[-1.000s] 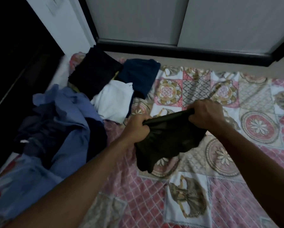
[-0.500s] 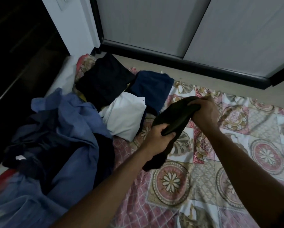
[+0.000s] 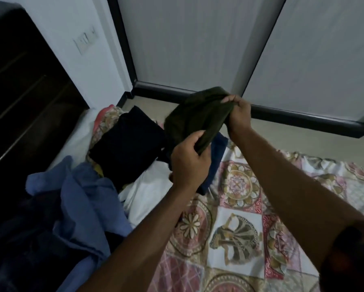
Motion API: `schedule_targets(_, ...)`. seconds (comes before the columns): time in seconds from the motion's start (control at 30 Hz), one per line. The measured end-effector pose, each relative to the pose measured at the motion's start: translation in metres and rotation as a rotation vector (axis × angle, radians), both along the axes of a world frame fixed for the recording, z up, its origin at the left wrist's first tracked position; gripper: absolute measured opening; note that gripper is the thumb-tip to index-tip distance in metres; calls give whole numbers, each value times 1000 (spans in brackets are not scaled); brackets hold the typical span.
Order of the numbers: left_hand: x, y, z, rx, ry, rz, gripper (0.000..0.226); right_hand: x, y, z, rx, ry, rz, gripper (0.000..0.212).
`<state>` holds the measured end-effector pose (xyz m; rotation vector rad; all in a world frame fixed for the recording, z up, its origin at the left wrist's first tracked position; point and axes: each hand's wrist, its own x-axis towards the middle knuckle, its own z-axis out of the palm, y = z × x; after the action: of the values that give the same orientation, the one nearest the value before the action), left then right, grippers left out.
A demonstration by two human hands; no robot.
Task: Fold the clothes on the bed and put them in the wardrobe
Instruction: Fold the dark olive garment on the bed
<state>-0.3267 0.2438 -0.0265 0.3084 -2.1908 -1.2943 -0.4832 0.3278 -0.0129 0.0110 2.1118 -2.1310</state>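
I hold a dark olive garment (image 3: pixel 194 118) bunched up in the air above the bed's far side. My left hand (image 3: pixel 188 160) grips its near end and my right hand (image 3: pixel 239 115) grips its far end. Below it lie folded clothes: a black piece (image 3: pixel 127 146), a navy piece (image 3: pixel 215 157) partly hidden by my left hand, and a white piece (image 3: pixel 149 190). A heap of unfolded blue clothes (image 3: pixel 75 207) covers the bed's left side. The wardrobe's pale sliding doors (image 3: pixel 198 43) stand shut beyond the bed.
The bed carries a patterned pink and white quilt (image 3: pixel 240 226). A strip of beige floor (image 3: pixel 292 137) runs between bed and wardrobe. A dark wooden door (image 3: pixel 23 76) stands at the left, with a wall switch plate (image 3: pixel 86 40) beside it.
Both hands have lifted the olive garment up and away from the quilt toward the folded pile and bunched it closer together. My view has tilted up toward the wardrobe.
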Motion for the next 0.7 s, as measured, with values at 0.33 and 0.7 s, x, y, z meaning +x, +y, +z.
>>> schedule_targets(0.33, -63, 9, -162, -275, -564, -360, 36, -31, 42, -157, -162, -572, -102, 28)
schedule_targets(0.7, -59, 30, -192, -236, -511, -323, 26, -3, 42, -216, 227, -212, -5, 59)
